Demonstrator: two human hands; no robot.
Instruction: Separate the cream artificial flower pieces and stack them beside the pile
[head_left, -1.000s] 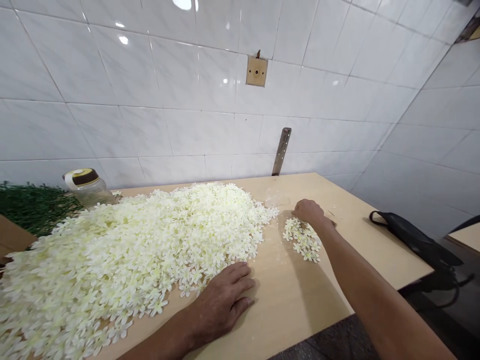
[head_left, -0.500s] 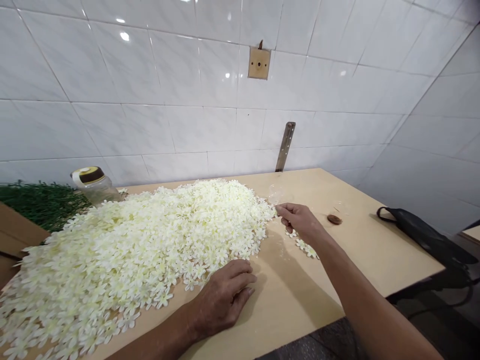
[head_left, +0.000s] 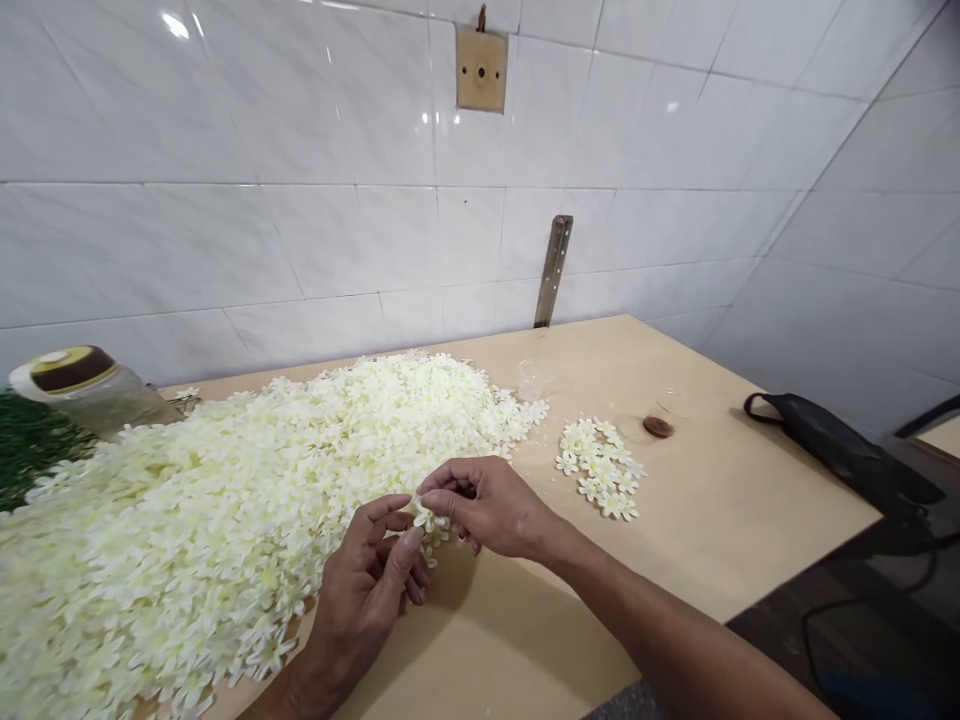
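Observation:
A large pile of white artificial flowers (head_left: 247,500) with pale yellow-green centres covers the left and middle of the table. At the pile's front right edge, my right hand (head_left: 487,505) pinches a small white flower (head_left: 429,520) between thumb and fingertips. My left hand (head_left: 367,575) is close beside that flower, fingers curved and thumb held apart from the index finger. Whether its fingertips touch the petals is hard to see. Right of the pile lies a small separate group of the same flowers (head_left: 600,468).
A bottle with a brown and yellow lid (head_left: 97,385) leans by green artificial foliage (head_left: 34,440) on the left. Clear plastic (head_left: 531,378) and a small brown round object (head_left: 658,427) lie farther back. A black bag (head_left: 840,450) rests at the table's right edge, before a tiled wall.
My right hand has come left and nearer from the pile's right end, bringing a flower. My left hand has risen off the table with fingers spreading. The view has shifted right and down.

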